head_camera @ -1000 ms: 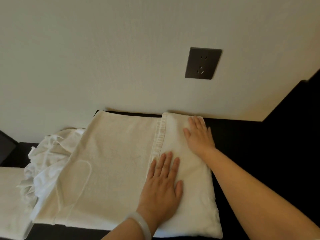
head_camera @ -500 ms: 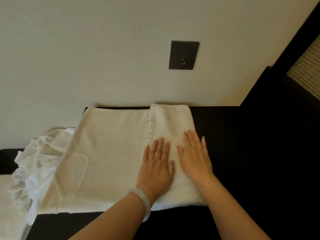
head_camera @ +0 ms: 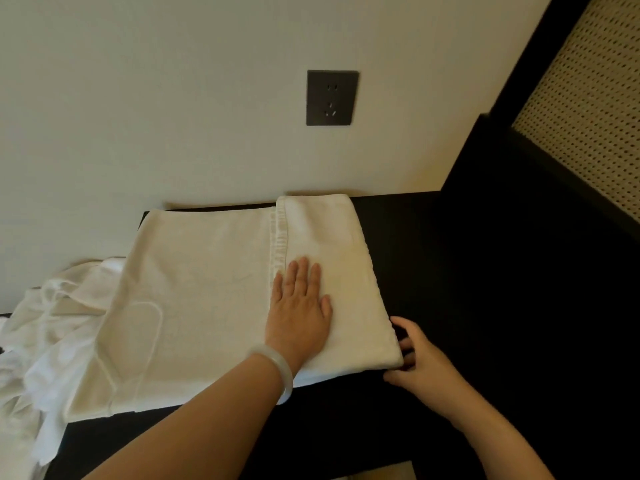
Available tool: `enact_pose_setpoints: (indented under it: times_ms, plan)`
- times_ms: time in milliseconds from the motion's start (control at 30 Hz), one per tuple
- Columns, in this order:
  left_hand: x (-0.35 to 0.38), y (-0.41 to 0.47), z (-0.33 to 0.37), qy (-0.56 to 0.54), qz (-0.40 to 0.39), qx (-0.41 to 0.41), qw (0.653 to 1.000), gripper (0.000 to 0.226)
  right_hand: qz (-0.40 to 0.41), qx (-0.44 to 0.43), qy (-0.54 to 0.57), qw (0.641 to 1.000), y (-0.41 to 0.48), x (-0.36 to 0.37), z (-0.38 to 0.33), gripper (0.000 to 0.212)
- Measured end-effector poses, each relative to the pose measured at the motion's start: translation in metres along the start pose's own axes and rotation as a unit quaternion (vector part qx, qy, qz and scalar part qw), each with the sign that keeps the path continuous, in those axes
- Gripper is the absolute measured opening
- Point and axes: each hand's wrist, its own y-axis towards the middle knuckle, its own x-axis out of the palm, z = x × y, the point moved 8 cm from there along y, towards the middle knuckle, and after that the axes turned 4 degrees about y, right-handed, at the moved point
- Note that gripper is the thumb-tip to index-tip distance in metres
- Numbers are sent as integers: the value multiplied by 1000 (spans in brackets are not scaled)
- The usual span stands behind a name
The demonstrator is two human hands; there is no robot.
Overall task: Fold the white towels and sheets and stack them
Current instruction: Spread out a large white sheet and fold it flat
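Head camera: A cream-white terry towel point(head_camera: 207, 289), its right part folded over, lies on a black tabletop point(head_camera: 450, 271) directly below a dark square wall socket point(head_camera: 331, 97). The left hand point(head_camera: 299, 306), straight below the socket, presses flat on the folded part, fingers straight, holding nothing. The right hand point(head_camera: 420, 362), below and right of the socket, curls its fingers at the towel's near corner; whether it has hold cannot be told. Crumpled white sheets point(head_camera: 45, 341) lie below and far left of the socket.
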Motion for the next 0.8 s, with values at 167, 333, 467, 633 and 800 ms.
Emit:
enact_pose_setpoints:
  times_ms: [167,333,467,633,800]
  plan:
    - [-4,-9,31,3,-5,93,996,63,155,-121,-132,972,-19,7,-31,51]
    - [10,-25,36,19,-15,107,994,67,179,-130,-192,956,-26,4,-23,44]
    - [13,-24,39,21,-16,106,994,70,143,-102,-219,960,-22,1,-8,43]
    - [14,-24,40,17,-9,105,994,68,148,-44,-276,949,0,-29,-38,47]
    - [11,-28,40,10,1,110,994,65,286,-203,-290,890,8,19,-94,54]
